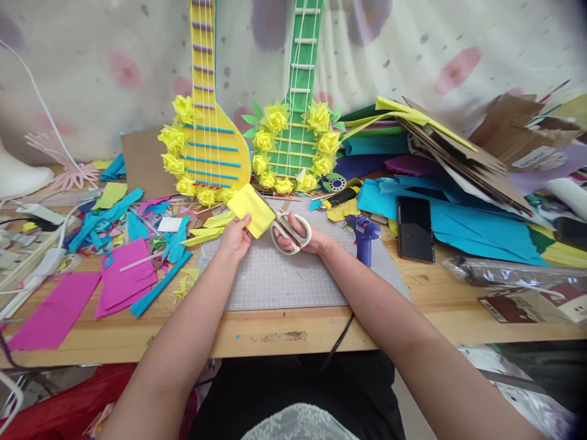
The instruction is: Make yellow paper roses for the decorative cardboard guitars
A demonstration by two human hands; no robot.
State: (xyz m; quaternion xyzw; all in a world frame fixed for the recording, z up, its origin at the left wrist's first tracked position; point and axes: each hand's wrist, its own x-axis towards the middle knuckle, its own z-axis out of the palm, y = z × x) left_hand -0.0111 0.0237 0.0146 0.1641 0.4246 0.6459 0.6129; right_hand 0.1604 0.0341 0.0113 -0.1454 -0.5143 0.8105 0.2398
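My left hand (235,239) pinches a folded yellow paper piece (252,209) above the grey cutting mat (279,282). My right hand (306,237) has its fingers through the white handles of the scissors (288,232), whose blades meet the right edge of the yellow paper. Both hands hover over the far part of the mat, close together.
Two paper guitars, yellow (206,140) and green (296,122), lean on the wall with yellow paper flowers. A blue glue gun (364,235) and a black phone (415,228) lie right of the mat. Pink (123,278) and blue paper scraps (158,284) cover the left; stacked paper and cardboard (458,153) fill the right.
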